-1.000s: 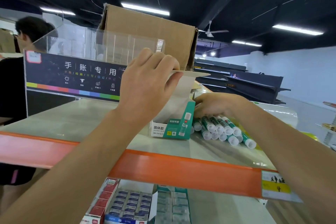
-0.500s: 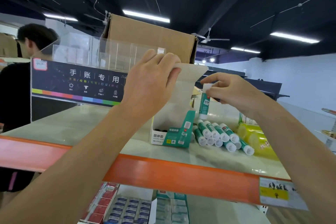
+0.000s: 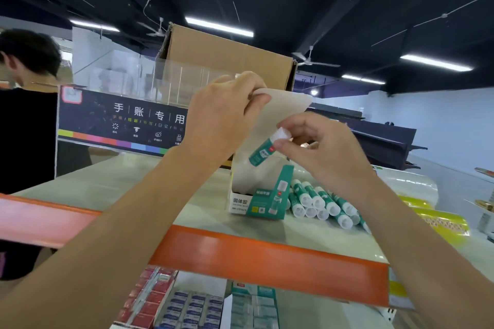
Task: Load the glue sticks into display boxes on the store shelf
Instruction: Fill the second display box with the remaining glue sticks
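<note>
View: head camera, looking across a pale store shelf (image 3: pixel 128 189) edged by an orange rail (image 3: pixel 267 251).
Left hand (image 3: pixel 224 115): grip pinched on the raised white flap (image 3: pixel 286 104) of the display box (image 3: pixel 259 201), holding it up and back.
Right hand (image 3: pixel 320 147): grip closed around one glue stick (image 3: pixel 263 152), fingertips at its white cap, green body angled down toward the box mouth, above it and not yet inside.
Display box: upright on the shelf, green-and-white front toward the camera; inside hidden by the front wall, so fill level cannot be told.
Loose glue sticks (image 3: pixel 320 203): heaped flat on the shelf just beside the box's right side.
Progress: judged early to midway; one stick about to go in, the whole heap left to load.
Background: brown carton (image 3: pixel 230 61) and clear acrylic organiser (image 3: pixel 173 80) behind the box; another person (image 3: pixel 24 115) at far left; boxed stock (image 3: pixel 192 307) on the lower shelf.
</note>
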{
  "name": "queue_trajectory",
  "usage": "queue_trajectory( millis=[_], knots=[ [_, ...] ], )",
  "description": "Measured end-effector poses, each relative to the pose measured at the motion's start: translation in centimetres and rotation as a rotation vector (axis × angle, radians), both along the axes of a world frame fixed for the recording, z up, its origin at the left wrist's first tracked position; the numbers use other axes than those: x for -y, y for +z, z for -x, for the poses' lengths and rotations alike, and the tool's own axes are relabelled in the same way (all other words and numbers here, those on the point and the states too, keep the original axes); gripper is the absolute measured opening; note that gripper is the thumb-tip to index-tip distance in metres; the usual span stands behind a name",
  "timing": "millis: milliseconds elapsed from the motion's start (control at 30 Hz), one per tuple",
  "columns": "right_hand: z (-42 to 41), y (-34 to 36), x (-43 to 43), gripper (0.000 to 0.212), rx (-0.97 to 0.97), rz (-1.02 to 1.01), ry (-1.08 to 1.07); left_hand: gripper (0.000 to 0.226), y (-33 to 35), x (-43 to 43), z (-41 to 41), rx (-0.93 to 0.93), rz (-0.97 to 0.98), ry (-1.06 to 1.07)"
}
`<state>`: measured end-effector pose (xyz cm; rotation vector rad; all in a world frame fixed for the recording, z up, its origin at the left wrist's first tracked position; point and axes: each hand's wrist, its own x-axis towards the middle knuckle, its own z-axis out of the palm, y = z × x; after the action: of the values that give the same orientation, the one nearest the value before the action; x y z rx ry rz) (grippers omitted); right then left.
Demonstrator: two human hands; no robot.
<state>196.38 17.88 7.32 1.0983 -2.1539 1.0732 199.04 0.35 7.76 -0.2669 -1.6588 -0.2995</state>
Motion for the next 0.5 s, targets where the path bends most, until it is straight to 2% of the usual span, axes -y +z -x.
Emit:
queue_trajectory(
  millis=[233, 500],
  knots=[
    [0.5, -1.0, 3.0, 0.019, -0.097, -0.3, -0.091, 0.017, -0.5, -0.1, 0.1, -0.046, -0.015, 0.012],
    [1.5, -2.0, 4.3, 0.015, -0.098, -0.367, -0.152, 0.015, -0.8, -0.2, 0.4, -0.12, -0.026, 0.006]
  ],
)
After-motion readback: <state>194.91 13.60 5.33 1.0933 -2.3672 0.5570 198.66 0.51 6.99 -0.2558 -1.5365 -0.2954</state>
